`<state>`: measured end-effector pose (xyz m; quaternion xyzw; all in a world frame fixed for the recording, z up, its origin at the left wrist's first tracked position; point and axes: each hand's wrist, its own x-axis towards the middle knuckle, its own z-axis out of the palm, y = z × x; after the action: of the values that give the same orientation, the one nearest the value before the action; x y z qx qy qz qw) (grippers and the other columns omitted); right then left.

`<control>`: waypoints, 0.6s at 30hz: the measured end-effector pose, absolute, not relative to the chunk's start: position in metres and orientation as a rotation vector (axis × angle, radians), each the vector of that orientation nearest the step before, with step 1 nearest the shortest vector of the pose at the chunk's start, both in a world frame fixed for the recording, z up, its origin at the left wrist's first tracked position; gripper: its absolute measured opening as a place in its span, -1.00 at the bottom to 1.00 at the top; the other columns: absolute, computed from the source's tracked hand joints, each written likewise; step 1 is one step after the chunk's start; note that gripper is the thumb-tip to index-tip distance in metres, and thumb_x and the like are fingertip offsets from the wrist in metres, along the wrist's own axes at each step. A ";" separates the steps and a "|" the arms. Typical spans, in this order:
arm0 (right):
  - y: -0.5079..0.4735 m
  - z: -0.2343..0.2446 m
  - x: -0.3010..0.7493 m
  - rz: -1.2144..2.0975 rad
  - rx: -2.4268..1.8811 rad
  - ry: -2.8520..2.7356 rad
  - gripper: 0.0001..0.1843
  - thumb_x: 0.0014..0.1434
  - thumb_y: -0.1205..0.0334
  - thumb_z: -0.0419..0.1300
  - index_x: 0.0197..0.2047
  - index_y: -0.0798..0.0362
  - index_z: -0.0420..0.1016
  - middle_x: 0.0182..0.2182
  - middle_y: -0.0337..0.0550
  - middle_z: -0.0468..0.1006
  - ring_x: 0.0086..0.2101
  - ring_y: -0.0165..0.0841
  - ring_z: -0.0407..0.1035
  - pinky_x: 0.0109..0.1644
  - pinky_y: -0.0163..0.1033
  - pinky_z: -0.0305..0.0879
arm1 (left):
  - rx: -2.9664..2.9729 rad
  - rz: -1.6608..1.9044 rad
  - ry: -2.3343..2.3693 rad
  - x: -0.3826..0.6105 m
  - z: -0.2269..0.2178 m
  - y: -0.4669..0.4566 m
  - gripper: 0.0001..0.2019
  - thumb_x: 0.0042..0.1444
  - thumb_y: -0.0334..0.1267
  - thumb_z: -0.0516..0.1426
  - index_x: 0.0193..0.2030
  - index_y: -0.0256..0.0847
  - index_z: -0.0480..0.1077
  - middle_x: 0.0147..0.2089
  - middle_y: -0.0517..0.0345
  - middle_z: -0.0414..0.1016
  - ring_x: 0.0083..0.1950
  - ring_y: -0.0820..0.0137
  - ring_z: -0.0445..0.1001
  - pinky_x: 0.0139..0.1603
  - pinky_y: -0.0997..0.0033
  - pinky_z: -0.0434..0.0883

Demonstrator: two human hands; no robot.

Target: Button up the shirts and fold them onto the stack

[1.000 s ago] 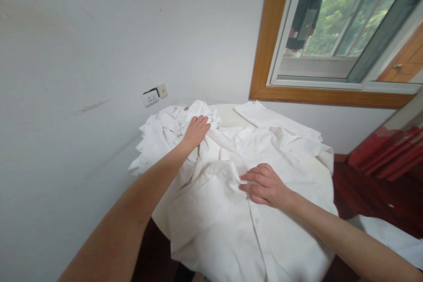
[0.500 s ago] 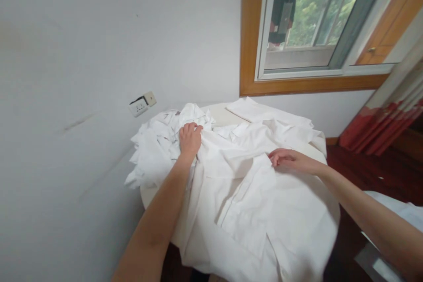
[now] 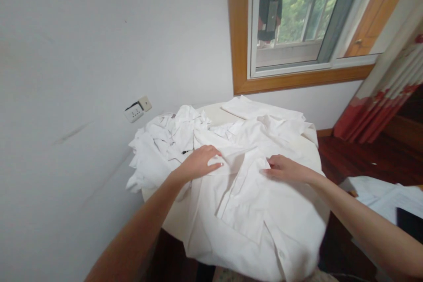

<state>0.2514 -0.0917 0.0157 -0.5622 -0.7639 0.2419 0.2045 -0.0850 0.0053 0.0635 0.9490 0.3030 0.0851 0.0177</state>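
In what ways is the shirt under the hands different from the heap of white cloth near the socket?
The shirt lies spread across the table; the heap is bunched together. The shirt shows broad, smoother areas; the heap, many small folds. Both are white.

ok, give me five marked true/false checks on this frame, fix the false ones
1. The right hand has its fingers at a white shirt. True.
2. The left hand is on the wall socket. False: the left hand is at the white shirt.
3. A heap of white cloth lies on the table. True.
4. The curtain is plain green. False: the curtain is red and off-white.
5. The window frame is brown. True.
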 end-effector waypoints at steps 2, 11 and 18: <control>-0.093 0.016 0.248 0.744 -1.587 -2.074 -0.63 0.12 -0.11 0.17 -0.46 0.04 0.40 -0.48 -0.15 0.46 -0.42 -0.31 0.30 -0.32 -0.22 0.23 | 2.952 0.178 0.911 -0.094 0.051 -0.019 -0.61 0.17 -0.04 0.15 0.09 -0.15 0.38 0.14 -0.01 0.42 0.18 0.22 0.34 0.21 0.22 0.27; -0.100 0.038 0.226 1.017 -1.321 -1.599 -0.59 0.06 -0.16 0.22 -0.31 0.02 0.29 -0.49 -0.31 0.35 -0.43 -0.40 0.26 -0.30 -0.26 0.26 | 3.153 0.031 1.418 -0.091 0.022 -0.042 -0.81 0.18 -0.45 0.02 -0.16 -0.19 0.42 -0.11 -0.03 0.46 -0.06 0.20 0.39 -0.08 0.19 0.39; -0.087 0.075 0.254 1.185 -1.266 -1.331 -0.55 0.01 -0.12 0.26 -0.14 0.02 0.49 -0.32 -0.18 0.53 -0.36 -0.37 0.38 -0.32 -0.28 0.31 | 3.213 -0.041 1.404 -0.120 0.026 -0.055 -0.78 0.08 -0.54 0.02 -0.36 -0.19 0.42 -0.23 -0.05 0.45 -0.13 0.16 0.38 -0.11 0.16 0.37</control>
<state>0.2536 -0.0867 0.0751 -0.5142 -0.5408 0.4813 0.4599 -0.1196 -0.0550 0.0259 0.9010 0.3938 -0.0116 -0.1816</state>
